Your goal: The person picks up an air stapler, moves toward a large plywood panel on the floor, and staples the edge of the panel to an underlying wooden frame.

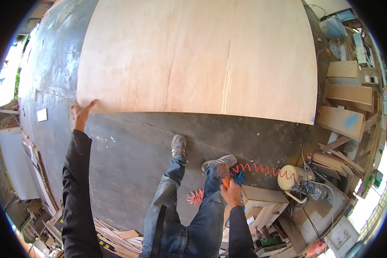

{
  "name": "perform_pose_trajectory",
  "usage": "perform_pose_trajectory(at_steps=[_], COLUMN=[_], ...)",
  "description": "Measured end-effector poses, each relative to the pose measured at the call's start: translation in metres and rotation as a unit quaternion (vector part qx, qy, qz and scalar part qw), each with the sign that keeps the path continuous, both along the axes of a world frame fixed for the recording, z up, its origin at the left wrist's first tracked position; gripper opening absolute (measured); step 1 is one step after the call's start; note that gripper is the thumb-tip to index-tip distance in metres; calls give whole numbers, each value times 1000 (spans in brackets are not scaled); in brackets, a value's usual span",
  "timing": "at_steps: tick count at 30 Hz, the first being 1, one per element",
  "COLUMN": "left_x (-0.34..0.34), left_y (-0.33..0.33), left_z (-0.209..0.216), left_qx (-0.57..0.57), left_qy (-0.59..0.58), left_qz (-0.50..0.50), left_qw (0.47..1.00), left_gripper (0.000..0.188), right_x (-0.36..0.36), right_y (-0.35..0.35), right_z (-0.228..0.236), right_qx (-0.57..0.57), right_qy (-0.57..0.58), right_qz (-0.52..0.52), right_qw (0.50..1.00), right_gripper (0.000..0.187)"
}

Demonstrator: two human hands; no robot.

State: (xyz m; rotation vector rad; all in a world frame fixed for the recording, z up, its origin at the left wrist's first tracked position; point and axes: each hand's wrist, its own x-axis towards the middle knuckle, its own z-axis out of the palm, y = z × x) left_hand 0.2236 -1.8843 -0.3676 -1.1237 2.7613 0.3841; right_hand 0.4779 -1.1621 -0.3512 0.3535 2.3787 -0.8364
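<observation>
A large, pale plywood sheet [193,60] spans the upper middle, with a light lengthwise streak on its face. My left hand [81,112] grips its near left corner, thumb on the top face and the other fingers at the edge, partly hidden. Well apart from the sheet, my right hand [232,194] is wrapped around the orange handle of a tool [222,173] with a round, grey-brown head. It is above my right leg; its exact kind is unclear. A red coiled hose [262,169] runs behind it, and whether they connect is hidden.
On the right stand a cream air compressor [290,177] and stacked wooden boxes [346,96]. A pale wooden cabinet [266,197] is beside my right leg. Wood strips [116,236] lie at lower left, and white panels [17,159] lean at the left. My feet are on the dark floor.
</observation>
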Motion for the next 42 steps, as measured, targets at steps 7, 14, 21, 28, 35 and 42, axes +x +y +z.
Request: perform_pose_trajectory(at_steps=[7, 14, 21, 28, 35, 42], left_x=[8, -3, 5, 10, 10, -9], left_y=[5, 25, 24, -5, 14, 286], left_z=[2, 14, 14, -3, -4, 37], left_qx=[108, 42, 18, 98, -153, 68], left_qy=[87, 58, 12, 83, 28, 213], left_qz=[-14, -24, -19, -38, 1, -429], left_qw=[990, 997, 1000, 991, 988, 875], left_gripper=[81, 94, 103, 98, 97, 62], right_x=[18, -13, -45, -45, -48, -33], right_y=[-76, -98, -92, -83, -80, -48], right_z=[-3, 18, 33, 27, 33, 30], right_qx=[-17, -62, -75, -73, -74, -60], right_qy=[-51, 16, 86, 107, 97, 108], right_qz=[26, 2, -53, -88, -107, -114], right_qw=[998, 998, 992, 988, 987, 986], right_gripper=[49, 57, 53, 47, 43, 45])
